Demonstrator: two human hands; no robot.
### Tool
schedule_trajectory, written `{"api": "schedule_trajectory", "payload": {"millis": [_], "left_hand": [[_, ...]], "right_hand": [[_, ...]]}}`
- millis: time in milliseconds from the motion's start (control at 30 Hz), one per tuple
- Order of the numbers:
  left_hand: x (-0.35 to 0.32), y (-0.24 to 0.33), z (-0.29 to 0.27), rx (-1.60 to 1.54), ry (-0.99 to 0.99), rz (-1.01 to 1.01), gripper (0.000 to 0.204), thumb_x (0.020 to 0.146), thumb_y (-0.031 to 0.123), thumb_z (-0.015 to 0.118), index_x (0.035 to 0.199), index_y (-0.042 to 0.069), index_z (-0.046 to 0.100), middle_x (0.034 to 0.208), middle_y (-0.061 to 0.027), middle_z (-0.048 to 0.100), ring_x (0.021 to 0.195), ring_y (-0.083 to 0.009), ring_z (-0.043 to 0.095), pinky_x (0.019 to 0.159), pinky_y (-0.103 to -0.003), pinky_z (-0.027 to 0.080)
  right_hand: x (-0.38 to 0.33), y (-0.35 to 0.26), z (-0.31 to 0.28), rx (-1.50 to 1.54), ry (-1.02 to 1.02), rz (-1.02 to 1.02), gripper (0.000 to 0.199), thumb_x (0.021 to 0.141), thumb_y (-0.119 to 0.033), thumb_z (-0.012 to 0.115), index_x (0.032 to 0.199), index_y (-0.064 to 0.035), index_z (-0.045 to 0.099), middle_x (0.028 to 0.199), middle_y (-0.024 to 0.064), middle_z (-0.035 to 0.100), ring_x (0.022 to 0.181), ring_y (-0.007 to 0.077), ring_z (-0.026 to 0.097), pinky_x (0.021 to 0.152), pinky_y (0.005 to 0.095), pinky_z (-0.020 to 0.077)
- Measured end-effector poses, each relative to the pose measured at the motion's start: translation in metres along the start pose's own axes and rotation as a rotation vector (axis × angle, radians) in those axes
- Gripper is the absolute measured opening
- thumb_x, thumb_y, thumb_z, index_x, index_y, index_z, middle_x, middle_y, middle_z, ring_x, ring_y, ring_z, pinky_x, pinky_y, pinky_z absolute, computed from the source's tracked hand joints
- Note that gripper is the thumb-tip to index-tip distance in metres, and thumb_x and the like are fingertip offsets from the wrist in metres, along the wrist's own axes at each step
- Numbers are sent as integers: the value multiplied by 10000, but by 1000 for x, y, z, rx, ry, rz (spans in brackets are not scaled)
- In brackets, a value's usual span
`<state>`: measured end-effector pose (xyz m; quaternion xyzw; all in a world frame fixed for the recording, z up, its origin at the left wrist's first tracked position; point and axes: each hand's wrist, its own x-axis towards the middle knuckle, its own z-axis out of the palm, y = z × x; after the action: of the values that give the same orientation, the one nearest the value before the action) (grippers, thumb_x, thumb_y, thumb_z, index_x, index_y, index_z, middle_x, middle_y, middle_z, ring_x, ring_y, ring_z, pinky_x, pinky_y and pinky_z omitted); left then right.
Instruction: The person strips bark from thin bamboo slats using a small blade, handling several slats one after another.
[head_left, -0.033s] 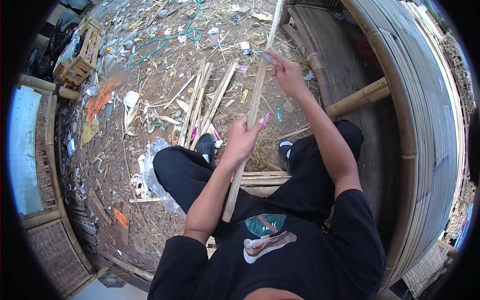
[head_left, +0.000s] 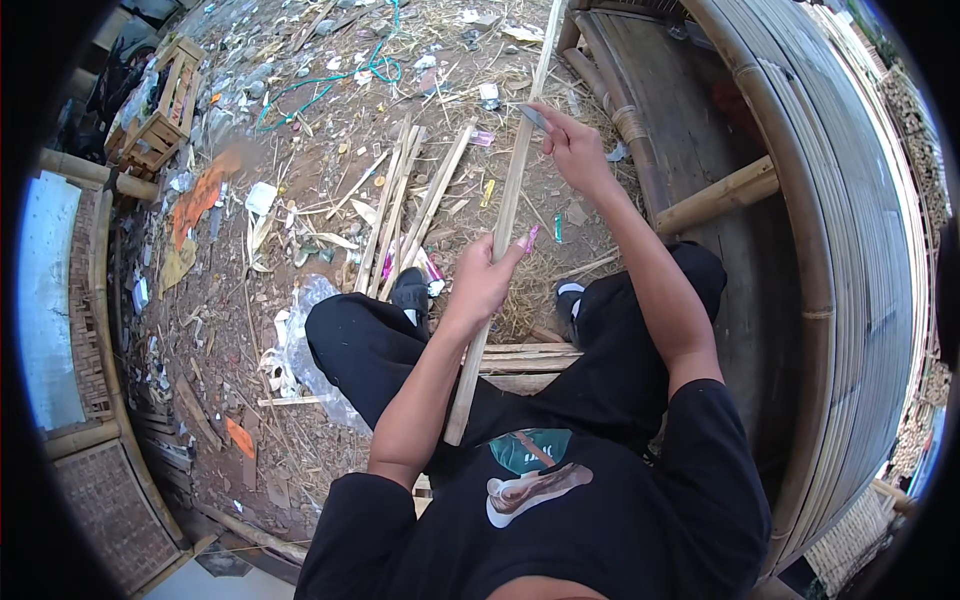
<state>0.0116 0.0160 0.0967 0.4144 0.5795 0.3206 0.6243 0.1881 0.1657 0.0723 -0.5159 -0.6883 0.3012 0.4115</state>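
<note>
A long, pale bamboo strip (head_left: 516, 170) slants from my lap up past the top of the picture. My left hand (head_left: 482, 280) is closed around its middle, thumb along the right side. Farther up, my right hand (head_left: 577, 148) grips a knife (head_left: 535, 117), fingers wrapped round its handle, which they hide. The grey blade lies across the strip, its tip pointing left; whether it cuts in, I cannot tell. Beyond my left shoe (head_left: 411, 292), several more bamboo strips (head_left: 437, 190) lie on the ground.
A bamboo bench or platform (head_left: 815, 300) runs along my right side. To the left stand a wooden crate (head_left: 172, 105) and a woven bamboo panel (head_left: 115, 500). Litter, straw and a green cord (head_left: 380, 68) cover the dirt floor. A clear plastic bag (head_left: 322, 372) lies by my left knee.
</note>
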Motion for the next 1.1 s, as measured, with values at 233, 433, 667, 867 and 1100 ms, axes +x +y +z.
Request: {"api": "schedule_trajectory", "payload": {"millis": [233, 433, 667, 867, 1100], "left_hand": [[4, -4, -11, 184, 28, 51, 318, 936, 338, 630, 852, 45, 540, 539, 55, 434, 396, -52, 385, 365, -256, 297], [2, 3, -15, 425, 79, 84, 384, 941, 367, 607, 840, -2, 575, 536, -21, 503, 445, -104, 432, 433, -291, 352], [2, -2, -12, 502, 204, 222, 408, 926, 343, 608, 827, -52, 599, 547, -128, 521, 489, -209, 502, 529, -387, 413], [0, -3, -9, 535, 237, 227, 369, 921, 294, 599, 835, -65, 604, 589, -208, 555, 528, -299, 562, 563, -427, 434], [-1, -5, -13, 503, 234, 260, 307, 871, 220, 602, 845, -86, 603, 628, -247, 580, 582, -353, 608, 604, -442, 458]], "right_hand": [[-2, 3, 6, 47, -32, 22, 441, 955, -14, 454, 1346, -185, 569, 643, 13, 525, 615, 76, 498, 613, 259, 450], [1, -7, 7, 24, -12, -15, 435, 959, -15, 458, 1346, -181, 570, 666, 1, 520, 624, 60, 470, 606, 235, 431], [3, -10, 9, 78, -59, -23, 455, 955, 13, 453, 1354, -176, 562, 688, -23, 472, 619, 51, 431, 589, 216, 406], [3, -10, 11, 7, 54, -57, 472, 955, 10, 452, 1358, -212, 560, 658, -27, 424, 622, 51, 403, 582, 214, 393], [8, -2, 12, -54, 7, -93, 435, 976, -40, 479, 1359, -230, 557, 662, -33, 417, 602, 48, 387, 560, 215, 379]]}}
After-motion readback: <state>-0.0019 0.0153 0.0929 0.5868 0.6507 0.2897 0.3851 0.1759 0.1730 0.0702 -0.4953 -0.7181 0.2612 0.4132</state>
